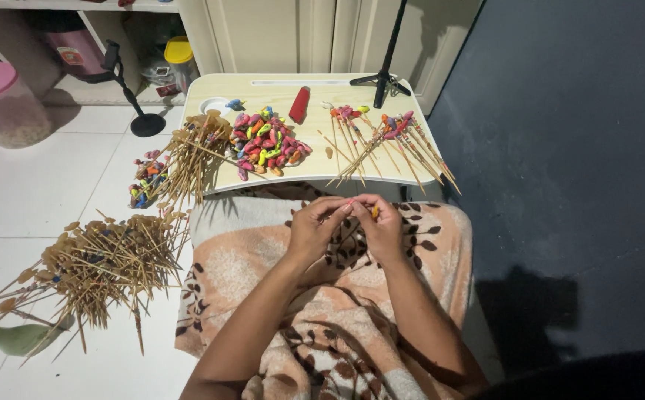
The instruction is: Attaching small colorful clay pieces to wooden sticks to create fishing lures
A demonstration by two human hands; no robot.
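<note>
Both hands meet over the lap, above the peach blanket with brown leaf print (322,326). The left hand (313,231) and right hand (382,228) press their fingertips together on a small yellow-orange piece (373,213), mostly hidden; it looks like one of the little rubbery balloons. It is probably very light, soft and stretchy, a bit slippery, so a fingertip pinch at its neck suits it best.

Just beyond the grip stands a pale wooden lap table (219,92) holding a heap of small multicoloured balloons (267,144) and finished thin bamboo sticks with balloons on their tips (385,141). Left of the grip, a pile of bare bamboo sticks (104,267) lies on the white tile floor; these seem stiff, thin and easily snapped.
</note>
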